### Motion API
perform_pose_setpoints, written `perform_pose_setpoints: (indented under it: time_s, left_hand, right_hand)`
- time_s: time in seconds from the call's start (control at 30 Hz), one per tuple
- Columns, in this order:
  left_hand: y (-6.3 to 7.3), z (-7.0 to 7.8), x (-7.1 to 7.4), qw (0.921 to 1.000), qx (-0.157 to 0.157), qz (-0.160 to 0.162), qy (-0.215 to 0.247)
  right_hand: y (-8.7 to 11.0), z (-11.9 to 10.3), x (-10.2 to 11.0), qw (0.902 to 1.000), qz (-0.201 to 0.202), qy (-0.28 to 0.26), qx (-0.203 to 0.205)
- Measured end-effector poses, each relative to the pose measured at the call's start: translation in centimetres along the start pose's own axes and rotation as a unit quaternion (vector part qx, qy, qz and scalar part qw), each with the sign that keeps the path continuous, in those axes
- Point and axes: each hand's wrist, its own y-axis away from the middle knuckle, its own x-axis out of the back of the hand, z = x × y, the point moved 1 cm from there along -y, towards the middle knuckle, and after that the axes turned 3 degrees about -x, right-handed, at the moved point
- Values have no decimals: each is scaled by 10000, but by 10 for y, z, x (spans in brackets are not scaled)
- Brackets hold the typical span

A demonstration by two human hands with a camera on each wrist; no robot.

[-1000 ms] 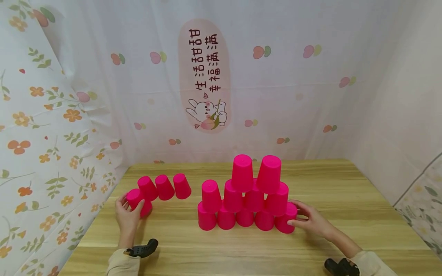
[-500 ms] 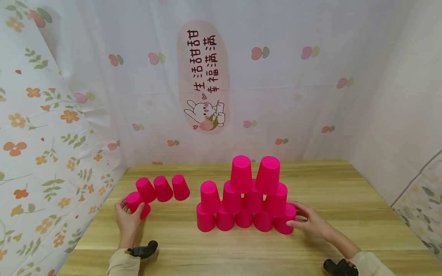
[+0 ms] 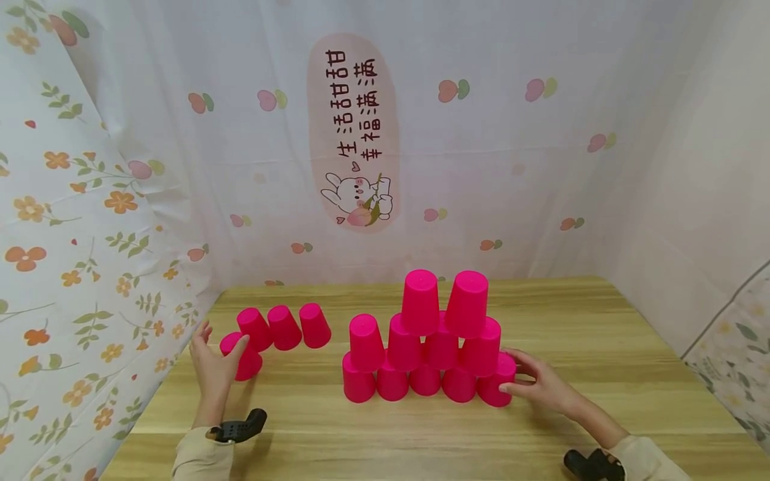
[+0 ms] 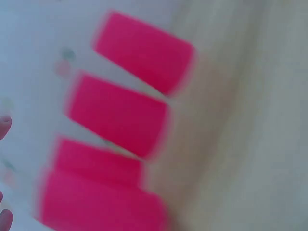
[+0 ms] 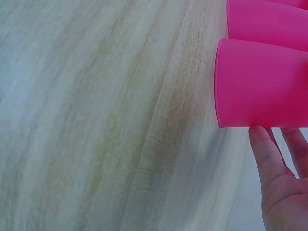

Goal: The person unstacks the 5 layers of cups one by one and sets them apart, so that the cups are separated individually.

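Note:
Beside the front-left pink cup (image 3: 248, 363), my left hand (image 3: 210, 369) has its fingers spread and raised away from it. The left thumb overlaps the cup's near side; whether it touches, I cannot tell. My right hand (image 3: 546, 386) holds the rightmost bottom cup (image 3: 496, 386) of the stack, thumb in front and fingers behind. In the right wrist view, the thumb tip rests on that cup (image 5: 262, 84). The stack of upside-down pink cups has a bottom row, a second row, and two cups (image 3: 421, 302) on the third level.
Three more upside-down cups (image 3: 284, 327) stand in a row behind the left hand's cup. Bare wood of the table (image 3: 337, 434) lies in front of the stack. A patterned cloth (image 3: 517, 167) hangs behind, another (image 3: 78, 267) at the left.
My left hand has let go of the front-left cup, its fingers lifting and shifting left. The cups keep their places, and the right hand stays on its cup.

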Motion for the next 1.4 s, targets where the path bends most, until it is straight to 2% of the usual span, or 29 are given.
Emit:
perform_pose_setpoints:
  time_s: [0.17, 0.33, 0.57, 0.7, 0.83, 1.03, 1.17, 1.23, 1.3, 1.4]
  left_hand:
    - [-11, 53, -5, 9961, -780, -327, 266]
    - [-13, 105, -20, 9806, -1632, -770, 764]
    - [10, 186, -41, 9537, -2422, -1383, 1125]
    - [25, 215, -56, 9382, -2742, -1775, 1145]
    - [35, 227, -78, 9184, -3042, -2193, 1258]
    - [41, 220, -119, 8903, -3301, -2834, 1344]
    - [50, 217, -135, 8746, -3300, -3240, 1458]
    - [55, 216, -140, 8710, -3240, -3395, 1453]
    - [60, 214, -143, 8717, -3093, -3536, 1397]
    - [69, 222, -138, 8735, -2710, -3776, 1449]
  right_hand:
    - [0, -1, 1, 10000, -8, 60, -17]
    - [0, -1, 1, 10000, 60, 9, 77]
    - [1, -2, 1, 9998, 62, -15, 164]
    - [1, -2, 2, 9998, 35, -27, 178]
    - [0, -2, 1, 9998, 56, -26, 176]
    - [0, 0, 0, 9999, 37, 5, 117]
    - [1, 0, 1, 9999, 58, 42, 82]
    - [1, 0, 1, 9999, 36, 14, 127]
    - [0, 0, 1, 9999, 3, -30, 155]
    - [0, 0, 1, 9998, -23, -77, 172]
